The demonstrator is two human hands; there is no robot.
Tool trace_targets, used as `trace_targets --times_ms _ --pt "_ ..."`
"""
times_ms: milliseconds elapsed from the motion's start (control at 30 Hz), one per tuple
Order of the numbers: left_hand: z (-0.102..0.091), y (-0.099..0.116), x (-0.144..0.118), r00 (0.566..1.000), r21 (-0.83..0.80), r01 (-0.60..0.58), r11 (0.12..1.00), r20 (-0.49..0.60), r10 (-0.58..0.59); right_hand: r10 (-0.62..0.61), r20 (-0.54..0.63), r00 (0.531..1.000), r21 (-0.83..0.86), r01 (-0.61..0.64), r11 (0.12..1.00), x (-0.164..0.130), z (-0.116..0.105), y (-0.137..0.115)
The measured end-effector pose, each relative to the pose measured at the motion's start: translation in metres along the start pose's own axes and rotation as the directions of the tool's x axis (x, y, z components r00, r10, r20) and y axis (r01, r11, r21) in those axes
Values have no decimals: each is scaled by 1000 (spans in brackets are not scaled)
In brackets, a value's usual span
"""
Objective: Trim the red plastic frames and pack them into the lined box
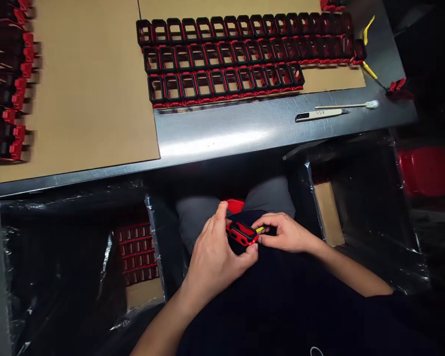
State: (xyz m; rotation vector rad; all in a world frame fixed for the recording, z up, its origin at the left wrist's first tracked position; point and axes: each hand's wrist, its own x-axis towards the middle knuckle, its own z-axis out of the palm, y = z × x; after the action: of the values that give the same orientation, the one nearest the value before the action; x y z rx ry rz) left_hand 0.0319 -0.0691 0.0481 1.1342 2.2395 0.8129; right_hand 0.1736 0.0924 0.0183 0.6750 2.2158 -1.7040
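Note:
My left hand (217, 244) grips a small red and black plastic frame (242, 233) above my lap, thumb and fingers around its edges. At the frame's right end my right hand (282, 231) pinches a thin yellow tool (259, 230). Only a short yellow piece of it shows, so its exact kind is unclear; its tip appears to touch or nearly touch the frame. Several rows of similar red and black frames (217, 84) stand on the bench beyond my hands.
Cardboard (96, 99) covers part of the metal bench (215, 133). A marked pen (321, 115), a cotton swab (346, 106) and a yellow strip (370, 70) lie at right. More frames (18, 99) stand at far left. Plastic-lined bins (59, 257) flank my legs, the left holding stacked frames (139, 252).

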Motion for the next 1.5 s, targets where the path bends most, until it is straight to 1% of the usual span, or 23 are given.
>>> trace_targets --times_ms 100,200,267,500,600,667,733,800,900,967,1100,1200,1333,1400,1500 --pt "0 3 4 995 19 89 996 42 -90 -132 41 990 55 130 990 0 0 -5" --pt "0 5 8 985 57 157 986 63 -161 -196 34 980 77 193 978 2 3 -10" --pt "0 5 10 983 64 172 983 48 -175 -224 23 974 59 223 973 4 4 -12" --pt "4 -1 9 993 17 110 994 -51 -109 -260 -6 966 20 260 965 6 7 -15" --pt "6 -6 7 997 -9 30 999 -66 -31 -263 -50 963 -15 263 965 5 7 -16" --pt "6 -10 4 996 -11 -51 999 -77 50 -280 -114 953 -76 273 959 3 8 -17" --pt "6 -13 2 988 -3 -126 992 -90 125 -332 -189 924 -157 305 939 1 8 -18" --pt "5 -15 0 980 -5 -176 984 -92 175 -419 -239 876 -246 363 899 -1 8 -19" --pt "4 -17 -1 978 -60 -199 978 -74 195 -545 -239 803 -377 441 815 -3 5 -22" --pt "4 -18 -2 980 -112 -192 975 -76 184 -587 -234 775 -425 461 779 -6 1 -25" --pt "2 -16 -4 983 -200 -171 965 -99 154 -591 -262 763 -394 474 787 -12 -9 -31" --pt "0 -14 -5 986 -248 -160 955 -80 144 -587 -297 753 -355 484 800 -15 -14 -32" --pt "0 -14 -7 978 -305 -209 929 -57 201 -581 -309 753 -219 538 814 -16 -13 -29" --pt "1 -15 -7 969 -335 -246 910 -62 239 -605 -304 736 -179 580 795 -16 -11 -29" --pt "2 -18 -8 965 -367 -259 893 -55 257 -657 -302 690 -256 606 753 -16 -9 -31"
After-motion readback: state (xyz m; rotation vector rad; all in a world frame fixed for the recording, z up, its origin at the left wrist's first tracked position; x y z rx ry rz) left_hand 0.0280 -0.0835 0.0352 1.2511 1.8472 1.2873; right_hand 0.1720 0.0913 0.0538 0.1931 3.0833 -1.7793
